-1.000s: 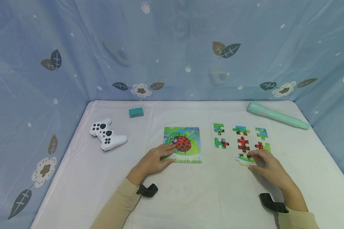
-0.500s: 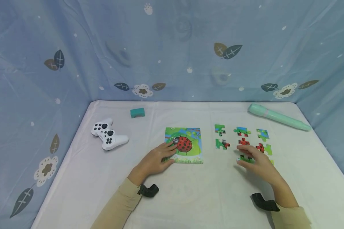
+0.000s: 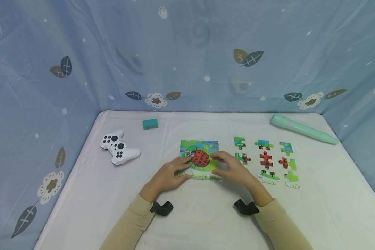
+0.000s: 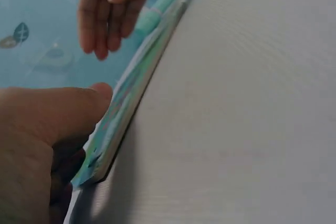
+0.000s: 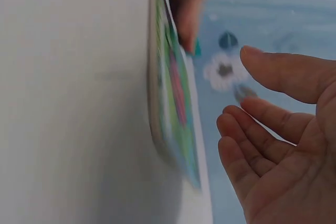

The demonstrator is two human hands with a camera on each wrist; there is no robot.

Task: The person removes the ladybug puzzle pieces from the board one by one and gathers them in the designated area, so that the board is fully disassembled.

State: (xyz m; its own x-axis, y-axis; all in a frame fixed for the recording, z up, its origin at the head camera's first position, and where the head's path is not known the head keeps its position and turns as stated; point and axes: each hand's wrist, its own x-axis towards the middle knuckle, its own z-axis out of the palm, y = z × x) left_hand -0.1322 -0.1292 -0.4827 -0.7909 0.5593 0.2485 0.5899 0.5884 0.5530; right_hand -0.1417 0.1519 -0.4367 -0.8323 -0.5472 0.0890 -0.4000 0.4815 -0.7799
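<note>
A square ladybug puzzle board [image 3: 203,146] lies flat in the middle of the table. My left hand [image 3: 168,175] rests on its left edge, fingers on the picture and thumb near the front corner. Over the board's right edge hovers my right hand [image 3: 234,171], fingers loosely spread and holding nothing; in the right wrist view this right hand [image 5: 289,140] is apart from the board. Several loose jigsaw pieces lie in rows to the right, among them a red centre piece [image 3: 266,160] and a green corner piece [image 3: 291,177].
A white game controller [image 3: 119,147] lies at the left. Behind the board to the left sits a small teal block [image 3: 150,124]. A mint-green wand-like object [image 3: 303,129] lies at the back right. Patterned blue cloth [image 3: 187,62] hangs behind the white table [image 3: 200,215].
My right hand has moved left from the loose jigsaw pieces to the board's right edge, leaving the pieces uncovered. My left hand stays on the board.
</note>
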